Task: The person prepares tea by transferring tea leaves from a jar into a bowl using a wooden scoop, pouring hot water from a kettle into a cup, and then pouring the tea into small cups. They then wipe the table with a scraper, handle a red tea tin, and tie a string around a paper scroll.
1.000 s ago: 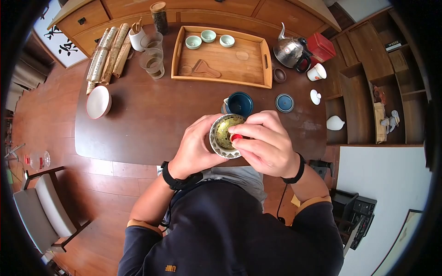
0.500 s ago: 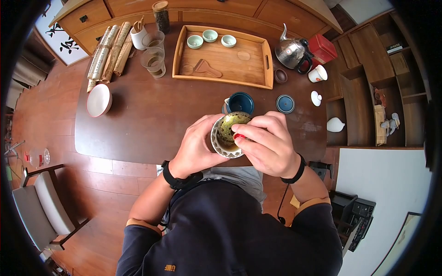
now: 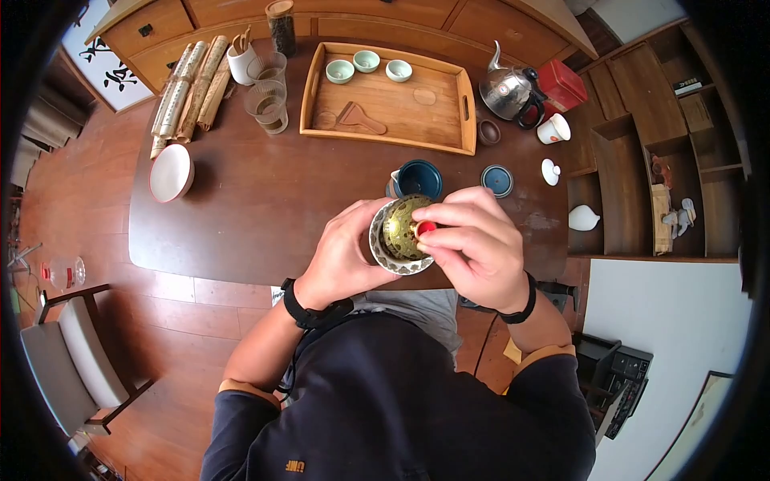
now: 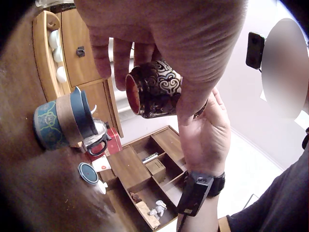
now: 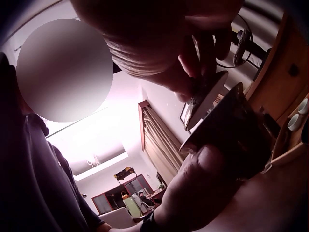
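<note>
The left hand (image 3: 343, 248) grips a patterned bowl-shaped cup (image 3: 385, 258) from its side, above the table's near edge. Thumb and fingers of the right hand (image 3: 480, 247) pinch the red-topped knob of a gold-green patterned lid (image 3: 402, 230). In the right wrist view the lid (image 5: 206, 99) is tilted over the mouth of the cup (image 5: 227, 128), with a gap between them. The left wrist view shows the cup's ornamented side (image 4: 161, 84) between the left fingers and thumb. Just beyond the cup stands a dark blue cup (image 3: 420, 179).
A wooden tray (image 3: 385, 143) with small green cups lies at the back. Clear glasses (image 3: 267, 109), rolled scrolls (image 3: 183, 94) and a white bowl (image 3: 172, 174) are on the left. A kettle (image 3: 507, 90), blue lid (image 3: 497, 181) and white lid (image 3: 550, 171) are on the right.
The right hand has shifted slightly right and turned the lid, so more of its gold-green top faces up. The left hand still grips the cup in nearly the same place.
</note>
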Motion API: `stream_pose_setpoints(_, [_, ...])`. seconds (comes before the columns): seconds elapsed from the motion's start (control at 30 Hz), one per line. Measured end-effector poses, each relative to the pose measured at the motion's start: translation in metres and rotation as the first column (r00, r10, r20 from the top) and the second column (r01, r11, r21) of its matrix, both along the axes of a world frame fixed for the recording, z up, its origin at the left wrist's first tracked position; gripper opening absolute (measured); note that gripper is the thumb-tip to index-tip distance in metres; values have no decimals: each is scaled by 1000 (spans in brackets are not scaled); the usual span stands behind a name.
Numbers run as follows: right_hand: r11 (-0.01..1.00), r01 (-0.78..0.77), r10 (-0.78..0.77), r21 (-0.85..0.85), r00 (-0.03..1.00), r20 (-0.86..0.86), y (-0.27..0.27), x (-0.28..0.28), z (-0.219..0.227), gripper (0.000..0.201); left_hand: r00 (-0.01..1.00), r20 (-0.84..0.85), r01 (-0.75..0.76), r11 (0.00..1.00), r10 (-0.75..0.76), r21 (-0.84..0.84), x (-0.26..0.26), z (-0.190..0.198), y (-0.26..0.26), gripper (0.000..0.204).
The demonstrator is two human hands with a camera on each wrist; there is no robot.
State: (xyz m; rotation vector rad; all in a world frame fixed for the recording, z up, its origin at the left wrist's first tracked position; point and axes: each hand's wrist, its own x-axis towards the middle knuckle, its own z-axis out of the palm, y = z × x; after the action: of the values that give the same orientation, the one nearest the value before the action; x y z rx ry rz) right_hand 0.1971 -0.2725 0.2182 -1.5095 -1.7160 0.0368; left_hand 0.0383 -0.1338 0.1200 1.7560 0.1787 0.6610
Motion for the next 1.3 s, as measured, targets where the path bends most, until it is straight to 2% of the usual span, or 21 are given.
stream_pose_setpoints(0.1, [998,-56,57,-22,996,69,0,-1,-1,30,1000,10,7,1000,-7,4,2,0,0,75])
stream_pose_setpoints(0.43, [998,-42,47,-36,986,157,0,0,-6,30,1000,3,6,1000,-6,-5,2,-3,0,75])
stream_pose_setpoints(0.83, [1000,6,-4,-4,956,293,-2,-3,-4,28,1000,-16,-3,1000,3,-18,0,-5,-1,76])
stream_pose_setpoints(1.3, [993,84,-108,88,943,315,-2,6,3,31,1000,-13,-12,998,11,-56,1,0,-3,73])
